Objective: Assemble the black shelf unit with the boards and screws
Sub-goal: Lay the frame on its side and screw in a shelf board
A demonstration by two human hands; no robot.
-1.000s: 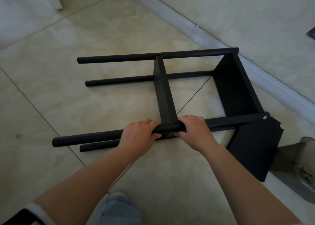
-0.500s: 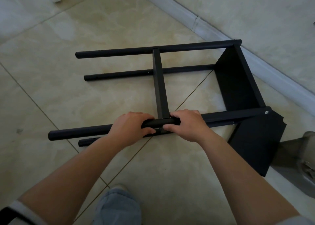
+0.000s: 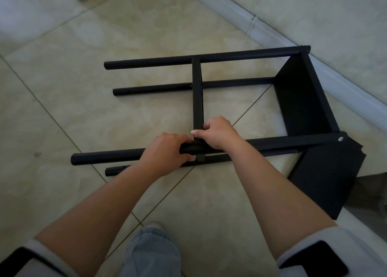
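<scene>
The black shelf unit lies on its side on the tiled floor. Its near upper pole [image 3: 109,155] runs left to right, with a lower pole [image 3: 117,170] just in front of it. A middle board [image 3: 198,96] stands on edge between the near and far poles [image 3: 159,61]. An end board [image 3: 301,102] closes the right side, with a silver screw [image 3: 340,138] at its near corner. My left hand [image 3: 165,153] grips the near upper pole at the joint. My right hand [image 3: 215,133] holds the near end of the middle board, thumb along its edge.
A loose black board [image 3: 326,180] leans beside the unit's right end. The wall and its pale skirting [image 3: 251,25] run diagonally behind the unit. My knee in light jeans [image 3: 150,253] is at the bottom centre. A grey object shows at the right edge.
My right hand has moved off the near pole and up onto the end of the middle board. My left hand stays on the pole. The view has shifted slightly.
</scene>
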